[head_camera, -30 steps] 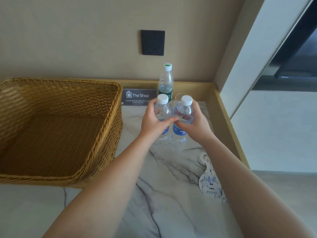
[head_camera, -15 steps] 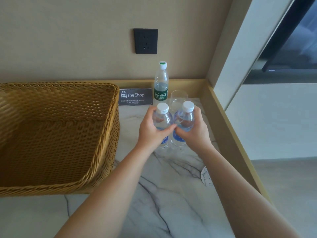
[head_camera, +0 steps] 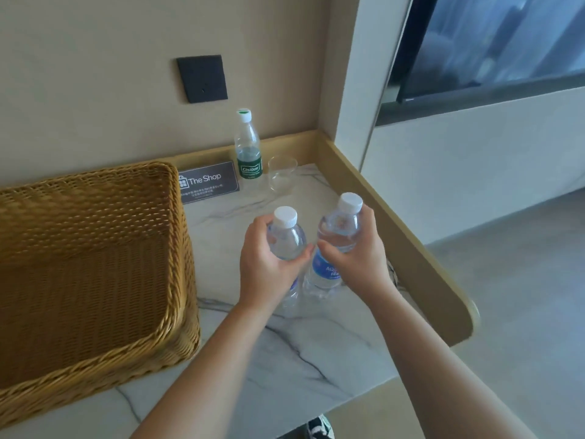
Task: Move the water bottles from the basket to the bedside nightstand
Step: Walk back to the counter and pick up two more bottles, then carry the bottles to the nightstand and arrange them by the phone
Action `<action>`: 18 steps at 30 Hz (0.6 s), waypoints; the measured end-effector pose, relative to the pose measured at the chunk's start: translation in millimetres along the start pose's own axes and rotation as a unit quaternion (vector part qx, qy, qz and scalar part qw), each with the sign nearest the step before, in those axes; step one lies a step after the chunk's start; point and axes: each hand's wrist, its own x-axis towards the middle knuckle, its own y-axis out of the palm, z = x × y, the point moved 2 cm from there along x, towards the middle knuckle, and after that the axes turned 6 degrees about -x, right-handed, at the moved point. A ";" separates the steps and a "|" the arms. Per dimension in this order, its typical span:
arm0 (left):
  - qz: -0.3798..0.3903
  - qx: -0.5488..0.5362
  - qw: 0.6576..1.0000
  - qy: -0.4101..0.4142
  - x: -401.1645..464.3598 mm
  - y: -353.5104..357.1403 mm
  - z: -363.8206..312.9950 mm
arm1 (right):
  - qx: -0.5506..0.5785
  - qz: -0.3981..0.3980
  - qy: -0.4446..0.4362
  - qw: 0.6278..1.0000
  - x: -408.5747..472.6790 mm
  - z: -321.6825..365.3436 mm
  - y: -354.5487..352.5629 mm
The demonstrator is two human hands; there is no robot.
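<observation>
Two small clear water bottles with white caps and blue labels are held side by side over the marble top (head_camera: 304,353). My left hand (head_camera: 266,267) grips the left bottle (head_camera: 286,236) around its body. My right hand (head_camera: 361,258) grips the right bottle (head_camera: 340,226), which tilts slightly to the right. Both bottles appear lifted just off the marble, though their bases are partly hidden by my hands. The woven wicker basket (head_camera: 177,248) stands at the left with nothing visible inside.
A taller green-labelled bottle (head_camera: 248,145) and a clear glass (head_camera: 281,175) stand at the back by the wall, next to a grey "The Shop" sign (head_camera: 207,182). A raised wooden rim (head_camera: 402,245) borders the top's right side. A shoe (head_camera: 319,427) shows below on the floor.
Both hands have drawn the two bottles toward me and away from the back wall, the right one now tilting. The view has swung, uncovering the glass behind them.
</observation>
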 end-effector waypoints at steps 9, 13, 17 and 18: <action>0.173 -0.078 0.981 0.047 -24.0 70.3 -90.0 | -0.018 -0.191 0.014 0.981 -58.9 6.4 -119.9; 0.238 -0.118 0.962 0.065 -57.0 120.4 -134.5 | -0.029 -0.279 0.045 0.959 -105.8 -11.7 -187.8; 0.297 -0.129 0.938 0.122 -109.5 178.6 -186.3 | -0.035 -0.354 0.067 0.932 -162.8 -28.3 -254.9; 0.306 -0.131 0.934 0.132 -122.0 191.6 -197.6 | -0.038 -0.358 0.071 0.930 -174.8 -32.1 -269.0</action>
